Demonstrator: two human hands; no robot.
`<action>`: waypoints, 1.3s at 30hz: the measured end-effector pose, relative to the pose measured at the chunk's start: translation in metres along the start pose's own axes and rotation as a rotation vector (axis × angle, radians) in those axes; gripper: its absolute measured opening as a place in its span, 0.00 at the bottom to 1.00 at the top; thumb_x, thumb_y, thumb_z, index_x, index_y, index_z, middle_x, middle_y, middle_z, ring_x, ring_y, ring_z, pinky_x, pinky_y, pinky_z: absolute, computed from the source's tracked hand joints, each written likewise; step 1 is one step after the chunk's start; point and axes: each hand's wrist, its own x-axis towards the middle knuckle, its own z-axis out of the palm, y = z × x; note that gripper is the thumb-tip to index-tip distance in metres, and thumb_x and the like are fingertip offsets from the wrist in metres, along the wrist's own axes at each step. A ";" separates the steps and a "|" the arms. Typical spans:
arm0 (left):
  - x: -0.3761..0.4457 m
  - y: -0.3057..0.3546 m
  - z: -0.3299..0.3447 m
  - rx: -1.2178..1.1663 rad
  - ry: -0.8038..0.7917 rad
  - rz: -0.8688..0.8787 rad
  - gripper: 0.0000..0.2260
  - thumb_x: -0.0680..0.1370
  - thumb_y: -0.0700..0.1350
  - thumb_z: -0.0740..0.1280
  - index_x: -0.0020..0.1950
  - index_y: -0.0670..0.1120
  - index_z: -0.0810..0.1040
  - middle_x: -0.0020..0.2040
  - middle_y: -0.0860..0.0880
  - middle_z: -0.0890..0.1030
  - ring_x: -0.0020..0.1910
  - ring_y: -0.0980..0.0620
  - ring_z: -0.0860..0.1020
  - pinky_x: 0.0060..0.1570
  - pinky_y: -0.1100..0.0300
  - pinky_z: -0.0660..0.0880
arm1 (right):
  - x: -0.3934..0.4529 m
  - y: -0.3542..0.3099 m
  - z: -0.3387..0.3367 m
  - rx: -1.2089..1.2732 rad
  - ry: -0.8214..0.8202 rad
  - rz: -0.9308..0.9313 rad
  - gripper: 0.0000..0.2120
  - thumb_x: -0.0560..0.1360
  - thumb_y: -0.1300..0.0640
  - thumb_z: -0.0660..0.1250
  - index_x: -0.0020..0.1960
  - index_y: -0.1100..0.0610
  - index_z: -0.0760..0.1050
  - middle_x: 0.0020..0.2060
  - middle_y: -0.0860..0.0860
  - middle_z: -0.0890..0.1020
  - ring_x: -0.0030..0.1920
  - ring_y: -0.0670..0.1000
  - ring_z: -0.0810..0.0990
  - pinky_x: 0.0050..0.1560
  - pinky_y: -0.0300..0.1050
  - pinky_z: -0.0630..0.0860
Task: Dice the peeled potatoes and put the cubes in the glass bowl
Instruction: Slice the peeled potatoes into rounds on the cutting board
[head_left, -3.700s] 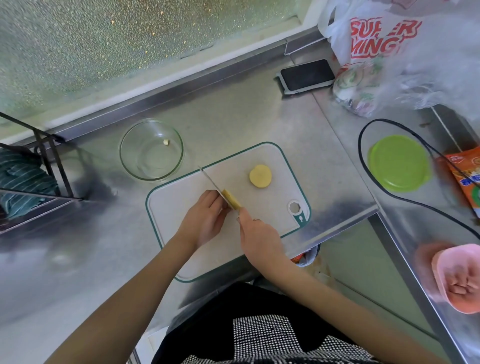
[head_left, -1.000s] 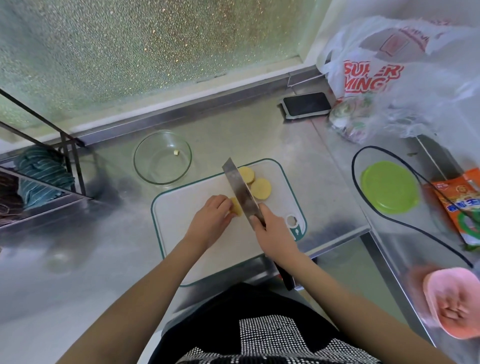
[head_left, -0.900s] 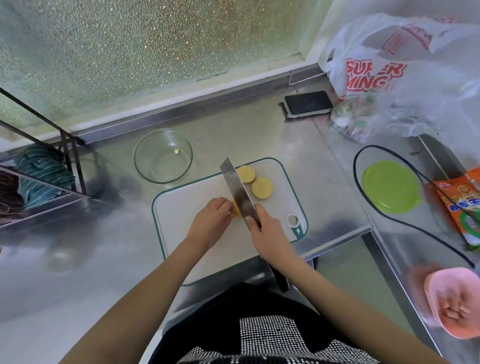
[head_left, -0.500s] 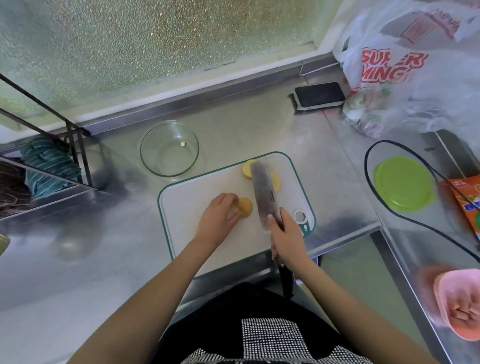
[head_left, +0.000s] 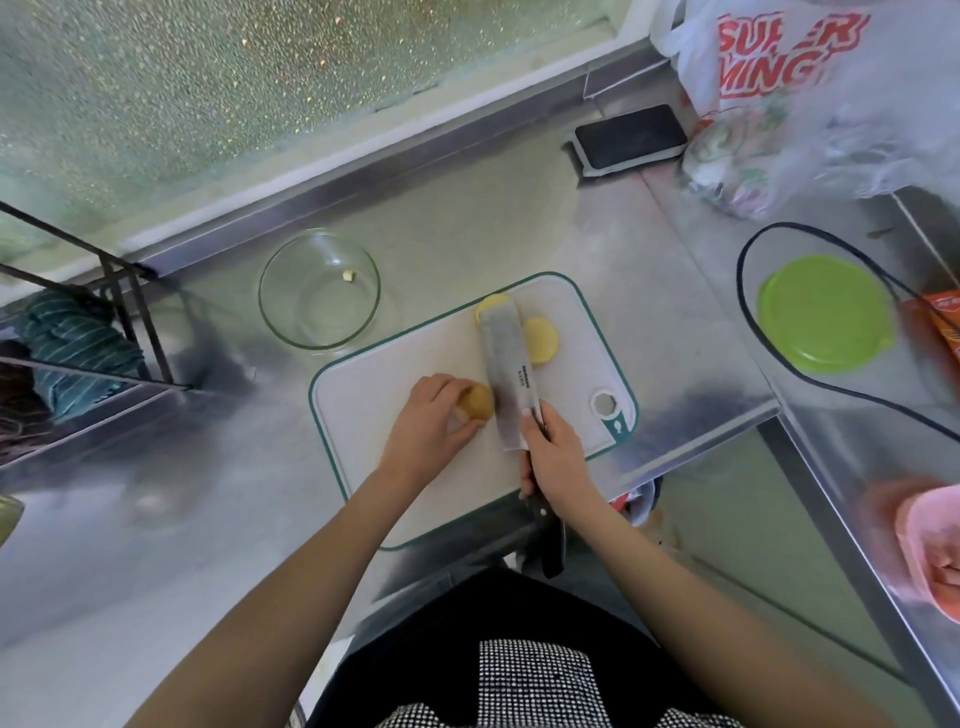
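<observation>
daylight reaches you through the frosted window (head_left: 218, 93) ahead, bright and greenish. the steel counter (head_left: 467, 228) glares softly; your arms cast dim shadows near its front edge. wide-angle bending curves the edges, and the right side smears with blur.

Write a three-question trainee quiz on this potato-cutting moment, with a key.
1. True or false: the glass bowl is full of cubes.
2. Which hand grips the knife? A) left B) right
3. Fill in: the left hand holds a potato piece on the cutting ____.

Key: 1. False: only one small bit shows inside. 2. B, the right hand. 3. board, where two slices lie beyond the blade.
</observation>
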 end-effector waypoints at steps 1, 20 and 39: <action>-0.002 -0.001 0.000 -0.007 0.009 -0.011 0.18 0.71 0.45 0.72 0.59 0.44 0.75 0.54 0.45 0.76 0.54 0.48 0.71 0.54 0.69 0.59 | 0.000 0.001 0.003 0.010 -0.007 0.003 0.10 0.81 0.56 0.55 0.43 0.55 0.68 0.19 0.52 0.68 0.16 0.50 0.67 0.19 0.42 0.68; -0.004 -0.009 -0.014 0.036 0.045 0.022 0.08 0.69 0.38 0.75 0.47 0.45 0.83 0.45 0.49 0.83 0.43 0.50 0.79 0.47 0.68 0.69 | 0.008 0.013 0.016 0.089 -0.013 0.045 0.13 0.82 0.54 0.55 0.51 0.65 0.68 0.19 0.50 0.68 0.17 0.53 0.66 0.20 0.43 0.67; 0.001 -0.003 -0.019 -0.014 0.022 0.035 0.07 0.66 0.37 0.76 0.42 0.44 0.85 0.42 0.47 0.84 0.41 0.48 0.80 0.46 0.70 0.69 | 0.009 0.014 0.022 0.107 0.007 0.073 0.13 0.82 0.52 0.54 0.46 0.61 0.67 0.20 0.50 0.68 0.17 0.50 0.66 0.19 0.40 0.67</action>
